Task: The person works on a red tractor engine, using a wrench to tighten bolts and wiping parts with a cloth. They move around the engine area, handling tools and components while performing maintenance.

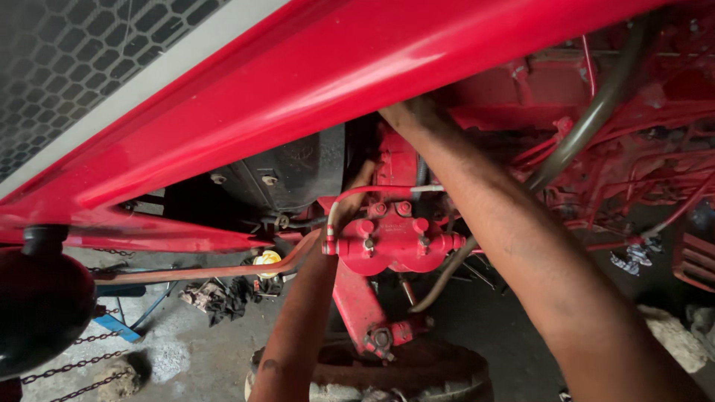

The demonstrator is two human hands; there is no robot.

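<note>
My left hand (357,186) reaches up from below into a red engine bay. Its fingers lie behind a red pump housing (391,242) with bolts on top, next to a thin red pipe (376,190) that curves over the housing. Whether those fingers hold anything is hidden. My right forearm crosses in from the lower right, and my right hand (410,117) goes up under the edge of the red hood (335,67). Most of that hand is covered by the hood, and its fingers do not show.
A black engine part (290,175) sits left of the pump. A grey hose (588,123) and several thin red lines run at the right. Below are a front tyre (417,372), dark rags (227,298), a chain (74,365) and a black rounded part (37,305).
</note>
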